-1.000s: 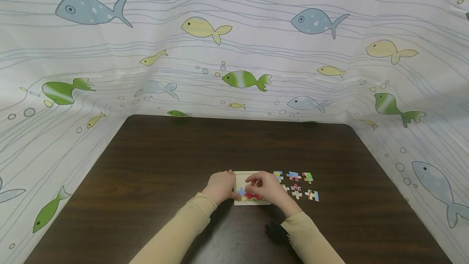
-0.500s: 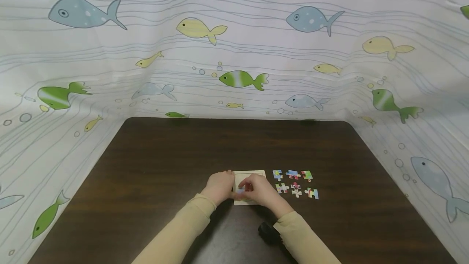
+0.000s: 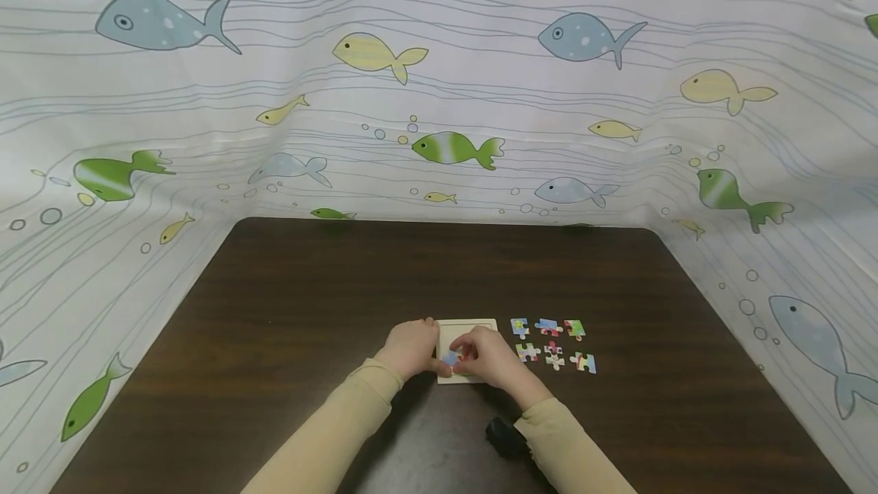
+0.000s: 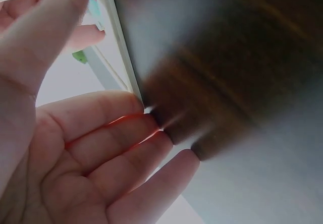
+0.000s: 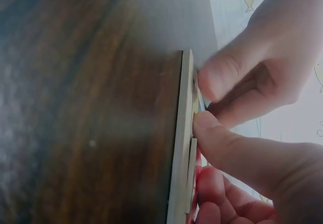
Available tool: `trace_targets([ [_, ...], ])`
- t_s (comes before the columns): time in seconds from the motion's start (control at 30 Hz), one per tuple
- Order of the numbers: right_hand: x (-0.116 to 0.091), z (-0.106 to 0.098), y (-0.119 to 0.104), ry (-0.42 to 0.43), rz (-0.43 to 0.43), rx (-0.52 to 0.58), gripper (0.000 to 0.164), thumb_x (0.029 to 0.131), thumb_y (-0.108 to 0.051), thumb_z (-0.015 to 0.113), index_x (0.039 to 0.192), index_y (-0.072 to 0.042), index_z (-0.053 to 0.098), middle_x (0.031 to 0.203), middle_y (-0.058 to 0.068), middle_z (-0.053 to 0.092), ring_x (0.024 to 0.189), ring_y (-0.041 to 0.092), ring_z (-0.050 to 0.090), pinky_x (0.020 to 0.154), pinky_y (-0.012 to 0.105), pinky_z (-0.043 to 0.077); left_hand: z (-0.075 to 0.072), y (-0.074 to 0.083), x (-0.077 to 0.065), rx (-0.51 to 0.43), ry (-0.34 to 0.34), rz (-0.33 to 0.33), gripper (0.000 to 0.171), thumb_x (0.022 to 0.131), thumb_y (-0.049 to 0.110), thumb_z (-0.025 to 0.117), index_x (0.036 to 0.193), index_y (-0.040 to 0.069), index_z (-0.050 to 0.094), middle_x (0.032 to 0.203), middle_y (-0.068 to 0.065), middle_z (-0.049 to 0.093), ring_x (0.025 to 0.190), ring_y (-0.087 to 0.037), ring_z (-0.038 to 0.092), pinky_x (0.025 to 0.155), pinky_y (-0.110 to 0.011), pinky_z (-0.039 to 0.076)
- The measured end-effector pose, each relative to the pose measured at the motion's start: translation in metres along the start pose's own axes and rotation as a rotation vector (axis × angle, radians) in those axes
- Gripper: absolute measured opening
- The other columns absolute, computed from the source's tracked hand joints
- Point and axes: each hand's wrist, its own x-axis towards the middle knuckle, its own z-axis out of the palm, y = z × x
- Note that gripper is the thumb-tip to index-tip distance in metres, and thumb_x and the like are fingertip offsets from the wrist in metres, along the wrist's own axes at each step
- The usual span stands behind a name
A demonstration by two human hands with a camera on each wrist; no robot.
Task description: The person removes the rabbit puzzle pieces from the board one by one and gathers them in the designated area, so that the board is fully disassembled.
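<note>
A shallow wooden puzzle tray [image 3: 449,329] lies flat between both hands. My left hand [image 3: 410,349] holds its left edge, with fingertips against the outer side in the left wrist view and the thumb over the lower left corner. Low in the tray shows a blue jigsaw piece [image 3: 450,357], partly covered by fingers. My right hand [image 3: 485,354] bends over the tray and appears to pinch that piece between thumb and fingers. In the right wrist view the right thumb [image 5: 222,138] touches down beside the left thumb [image 5: 219,77]. Most of the laid picture is hidden under the right hand.
Several loose jigsaw pieces [image 3: 554,347] lie in two rows right of the tray. A black device [image 3: 505,437] sits at the right wrist. Behind the dark wooden table [image 3: 329,273] hangs a fish-patterned curtain [image 3: 384,113], which also runs along both sides.
The right hand has moved left and down over the tray, bringing its fingers to the blue piece near the left thumb. The left hand has stayed at the tray's edge.
</note>
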Motion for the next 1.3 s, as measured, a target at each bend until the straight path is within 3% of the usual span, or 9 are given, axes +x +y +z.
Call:
trace_targets([
  [0.27,0.0015,-0.0003,0.0007,-0.009,0.011,0.012,0.020,0.076,-0.011,0.079,0.094,-0.007,0.071,0.074,-0.003,0.054,0.065,0.008,0.047,0.057,0.022,0.042,-0.0010,-0.0006,0.0000,0.002,-0.033,-0.008,0.087,0.048,0.062,0.084,0.105,0.000,0.064,0.099,-0.012,0.065,0.075,-0.022,0.064,0.063,-0.036,0.055],
  [0.63,0.0014,0.0003,0.0010,-0.002,0.026,0.079,0.022,0.076,-0.008,0.079,0.094,-0.009,0.066,0.074,-0.003,0.053,0.063,0.009,0.047,0.056,0.023,0.041,-0.0015,-0.0004,0.0000,0.007,-0.057,-0.027,0.097,0.051,0.061,0.084,0.120,-0.002,0.060,0.119,-0.017,0.063,0.093,-0.026,0.066,0.071,-0.037,0.056],
  [0.9,0.0003,0.0004,0.0013,-0.004,0.042,0.153,0.019,0.079,-0.006,0.075,0.092,-0.010,0.061,0.076,-0.003,0.055,0.066,0.010,0.051,0.059,0.023,0.043,-0.0019,0.0007,-0.0014,0.009,-0.045,-0.022,0.096,0.050,0.061,0.084,0.119,-0.003,0.060,0.114,-0.016,0.064,0.090,-0.025,0.067,0.068,-0.036,0.056],
  [1.1,-0.0013,0.0010,-0.0001,0.003,0.063,0.193,0.007,0.086,-0.008,0.068,0.090,-0.010,0.062,0.074,-0.004,0.058,0.063,0.009,0.054,0.059,0.024,0.046,-0.0025,0.0009,-0.0023,0.023,-0.065,-0.014,0.103,0.052,0.063,0.081,0.127,-0.002,0.056,0.124,-0.018,0.061,0.099,-0.027,0.065,0.071,-0.035,0.056],
  [1.3,-0.0009,0.0021,0.0015,0.027,0.083,0.233,0.005,0.087,-0.008,0.067,0.090,-0.009,0.064,0.074,-0.003,0.061,0.062,0.009,0.057,0.058,0.024,0.047,-0.0027,0.0007,-0.0031,0.016,-0.064,-0.014,0.101,0.052,0.063,0.082,0.124,-0.003,0.057,0.119,-0.017,0.062,0.092,-0.027,0.066,0.068,-0.035,0.056],
])
